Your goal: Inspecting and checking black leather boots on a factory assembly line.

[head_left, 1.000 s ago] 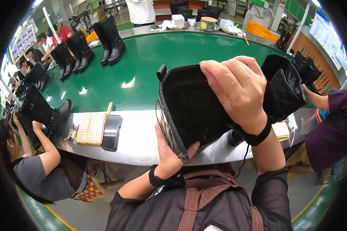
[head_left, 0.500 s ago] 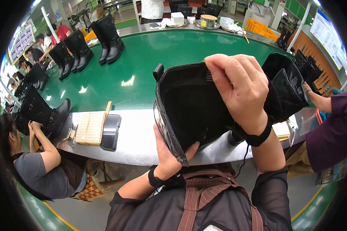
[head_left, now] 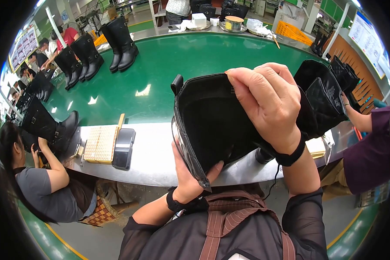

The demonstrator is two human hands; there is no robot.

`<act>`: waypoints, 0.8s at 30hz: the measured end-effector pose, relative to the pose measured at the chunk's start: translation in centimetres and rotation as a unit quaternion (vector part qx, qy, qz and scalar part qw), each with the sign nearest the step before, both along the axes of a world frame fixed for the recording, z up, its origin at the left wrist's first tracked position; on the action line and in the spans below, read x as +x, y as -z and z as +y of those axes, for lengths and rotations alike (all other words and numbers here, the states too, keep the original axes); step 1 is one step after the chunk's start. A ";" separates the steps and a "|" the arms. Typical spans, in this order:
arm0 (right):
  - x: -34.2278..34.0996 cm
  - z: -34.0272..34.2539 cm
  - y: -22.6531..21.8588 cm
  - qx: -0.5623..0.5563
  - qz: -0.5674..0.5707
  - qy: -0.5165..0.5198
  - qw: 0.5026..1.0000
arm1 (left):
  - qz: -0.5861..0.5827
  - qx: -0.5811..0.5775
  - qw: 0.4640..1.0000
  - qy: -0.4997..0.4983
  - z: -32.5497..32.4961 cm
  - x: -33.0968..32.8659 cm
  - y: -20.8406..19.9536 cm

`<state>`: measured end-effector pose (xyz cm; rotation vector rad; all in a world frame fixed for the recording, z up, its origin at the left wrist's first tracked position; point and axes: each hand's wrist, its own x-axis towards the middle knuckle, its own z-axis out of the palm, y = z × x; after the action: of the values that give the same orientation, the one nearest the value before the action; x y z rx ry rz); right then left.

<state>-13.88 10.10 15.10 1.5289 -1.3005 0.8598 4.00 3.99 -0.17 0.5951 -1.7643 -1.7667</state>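
- Boot in black is held above the near metal strip, its opening facing upward.
- Its near left side is gripped by the left hand.
- Its far rim is pinched in the fingertips of the right hand.
- Black boots are stood far left on the green surface.

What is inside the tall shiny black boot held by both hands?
Inside the tall shiny black boot, dark lining shows, with faint pale printing beside the right hand, which covers some lining. The foot end is out of sight.
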 end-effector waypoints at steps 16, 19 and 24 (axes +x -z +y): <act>0.3 0.1 -0.1 0.078 -0.128 0.027 0.988 | 0.054 -0.064 0.995 0.048 -1.2 1.0 2.9; 1.0 3.1 -0.7 0.008 -0.061 0.068 0.996 | 0.176 -0.014 0.983 -0.046 0.0 -0.1 1.3; 1.2 13.7 -3.7 0.031 -0.131 0.342 0.930 | 0.275 0.191 0.928 -0.164 -2.7 -1.3 -1.7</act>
<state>-12.68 23.84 18.76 0.9003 -1.9081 0.5714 2.66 1.28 1.54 0.4513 -0.8940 -1.8136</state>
